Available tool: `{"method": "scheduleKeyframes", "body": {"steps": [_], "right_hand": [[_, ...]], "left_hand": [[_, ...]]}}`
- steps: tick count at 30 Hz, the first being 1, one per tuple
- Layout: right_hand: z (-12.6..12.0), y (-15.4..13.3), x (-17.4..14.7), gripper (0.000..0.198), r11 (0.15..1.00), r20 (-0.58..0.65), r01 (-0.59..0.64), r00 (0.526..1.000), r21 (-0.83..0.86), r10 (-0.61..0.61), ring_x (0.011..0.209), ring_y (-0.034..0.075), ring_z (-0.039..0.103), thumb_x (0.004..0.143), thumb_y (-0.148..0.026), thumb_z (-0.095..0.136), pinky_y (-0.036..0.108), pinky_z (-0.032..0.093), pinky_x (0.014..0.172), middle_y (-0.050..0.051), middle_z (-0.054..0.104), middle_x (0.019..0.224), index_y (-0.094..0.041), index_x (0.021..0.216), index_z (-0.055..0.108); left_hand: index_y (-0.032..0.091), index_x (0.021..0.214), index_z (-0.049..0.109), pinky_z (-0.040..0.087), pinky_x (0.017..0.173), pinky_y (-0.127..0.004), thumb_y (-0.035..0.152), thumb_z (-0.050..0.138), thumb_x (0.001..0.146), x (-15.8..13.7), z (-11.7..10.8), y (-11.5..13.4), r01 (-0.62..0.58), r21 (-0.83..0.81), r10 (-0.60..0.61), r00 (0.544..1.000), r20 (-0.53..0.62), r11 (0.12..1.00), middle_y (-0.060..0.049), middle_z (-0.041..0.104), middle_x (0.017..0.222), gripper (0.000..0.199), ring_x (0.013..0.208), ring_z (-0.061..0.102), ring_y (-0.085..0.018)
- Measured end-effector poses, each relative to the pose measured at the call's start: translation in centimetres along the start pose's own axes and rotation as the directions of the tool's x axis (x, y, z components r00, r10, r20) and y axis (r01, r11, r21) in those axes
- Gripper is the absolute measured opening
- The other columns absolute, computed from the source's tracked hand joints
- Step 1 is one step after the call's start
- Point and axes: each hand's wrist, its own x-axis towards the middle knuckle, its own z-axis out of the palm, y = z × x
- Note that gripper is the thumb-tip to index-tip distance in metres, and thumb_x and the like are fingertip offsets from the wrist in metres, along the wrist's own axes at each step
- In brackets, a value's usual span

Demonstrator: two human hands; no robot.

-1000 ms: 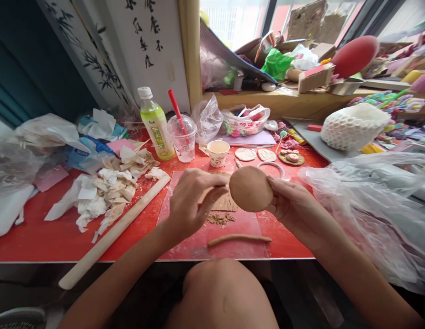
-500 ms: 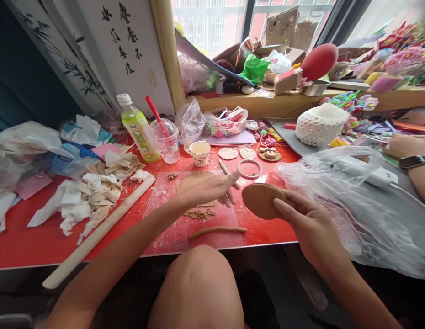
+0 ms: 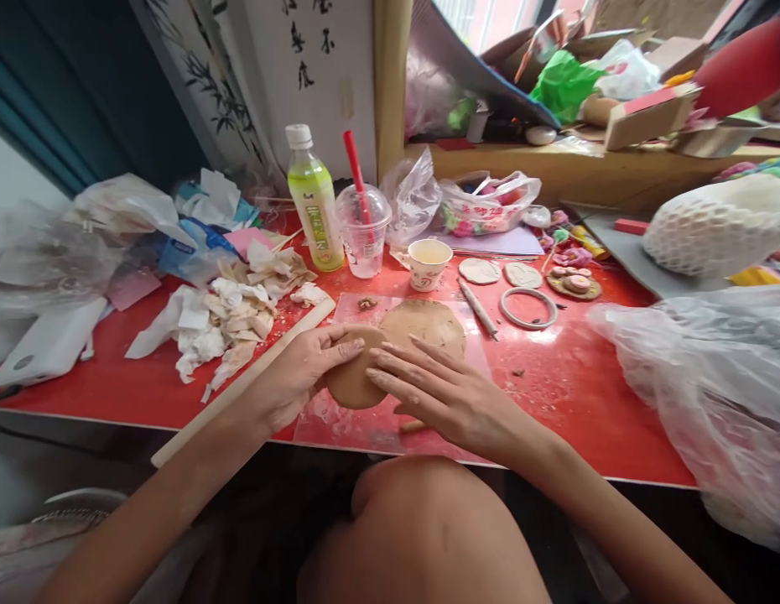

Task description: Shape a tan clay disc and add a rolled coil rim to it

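Observation:
A round brown clay disc point(image 3: 351, 382) lies on the clear plastic mat point(image 3: 340, 415) near the table's front edge. My left hand point(image 3: 295, 373) grips its left rim, with the thumb on top. My right hand point(image 3: 431, 387) rests flat with spread fingers, its fingertips on the disc's right side. Just behind the hands lies a larger flat sheet of rolled clay point(image 3: 428, 323). A clay coil peeks out under my right hand point(image 3: 412, 426).
A long wooden rolling pin point(image 3: 252, 377) lies diagonally at the left, beside torn paper scraps point(image 3: 236, 315). Behind stand a green bottle point(image 3: 314, 201), a plastic cup with a red straw point(image 3: 363, 235), a paper cup point(image 3: 429, 262), a ring point(image 3: 528, 308) and a stick tool point(image 3: 478, 308). A big plastic bag point(image 3: 698, 377) fills the right.
The disc was held up in my right hand; now it is down on the mat at the left, with both hands on it. The camera view has shifted left.

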Motion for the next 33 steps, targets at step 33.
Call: {"method": "scheduleKeyframes", "body": {"steps": [33], "right_hand": [[1.3,-3.4,-12.3,0.046,0.823,-0.021,-0.566,0.824,-0.054,0.566,0.115,0.020,0.055,0.085,-0.010,0.054,0.036,0.040,0.104,0.009,0.060,0.123,-0.017,0.130,0.048]], "left_hand": [[0.012,0.100,0.061,0.043,0.091,-0.037,0.030,0.051,0.087,0.4,5.1,-7.2,-0.575,0.783,0.567,0.573,0.592,-0.237,-0.005,0.065,0.098,0.024,0.100,0.057,-0.021]]}}
